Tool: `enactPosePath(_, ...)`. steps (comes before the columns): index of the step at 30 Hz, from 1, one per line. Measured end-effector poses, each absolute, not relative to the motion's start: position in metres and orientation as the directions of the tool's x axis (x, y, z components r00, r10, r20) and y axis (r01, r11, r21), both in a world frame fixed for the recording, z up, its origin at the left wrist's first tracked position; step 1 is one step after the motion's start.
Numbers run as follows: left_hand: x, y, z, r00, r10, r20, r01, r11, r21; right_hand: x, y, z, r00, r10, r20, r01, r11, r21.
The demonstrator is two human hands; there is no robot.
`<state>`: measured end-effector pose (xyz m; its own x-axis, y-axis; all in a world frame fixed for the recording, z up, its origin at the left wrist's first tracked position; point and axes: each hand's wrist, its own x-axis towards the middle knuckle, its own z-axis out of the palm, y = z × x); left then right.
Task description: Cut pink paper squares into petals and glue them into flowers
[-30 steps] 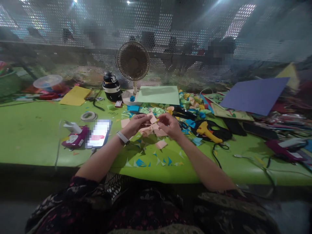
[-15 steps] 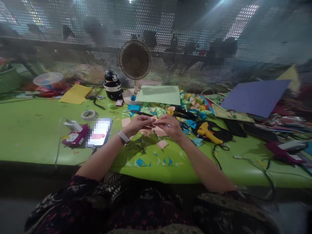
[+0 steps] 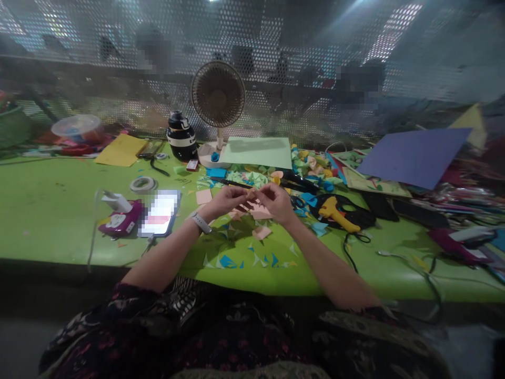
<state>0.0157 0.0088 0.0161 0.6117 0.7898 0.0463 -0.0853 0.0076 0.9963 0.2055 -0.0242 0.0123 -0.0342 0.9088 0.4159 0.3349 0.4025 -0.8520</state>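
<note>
Over the middle of the green table [image 3: 79,200], my left hand [image 3: 226,202] and my right hand [image 3: 276,202] meet at the fingertips. Pinched between them is a small piece of peach paper [image 3: 251,193], mostly covered by the fingers. Beneath and around the hands lie peach paper squares, among them one square [image 3: 261,232] in front and another [image 3: 204,197] beside my left hand. Blue and pale paper scraps [image 3: 229,261] are scattered nearer the table's front edge. Behind the hands is a heap of crumpled green paper pieces [image 3: 236,177].
A yellow glue gun [image 3: 338,215] rests on a black pad at right. To the left are a lit phone [image 3: 160,213], a purple case [image 3: 120,223] and a tape roll [image 3: 142,185]. A fan [image 3: 218,95] and a dark bottle [image 3: 181,138] stand behind, near a purple sheet [image 3: 418,155].
My fingertips have drawn closer together around the peach paper, and my right hand's fingers are more curled. Objects on the table stay where they were; the view has shifted slightly.
</note>
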Motion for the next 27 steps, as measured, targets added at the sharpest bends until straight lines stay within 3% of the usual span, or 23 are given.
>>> enactPosePath(27,0.0146,0.0068,0.0156,0.667,0.742,0.067,-0.068,-0.029,0.997,0.2018,-0.0297,0.0117,-0.021,0.850,0.526,0.541,0.452,-0.709)
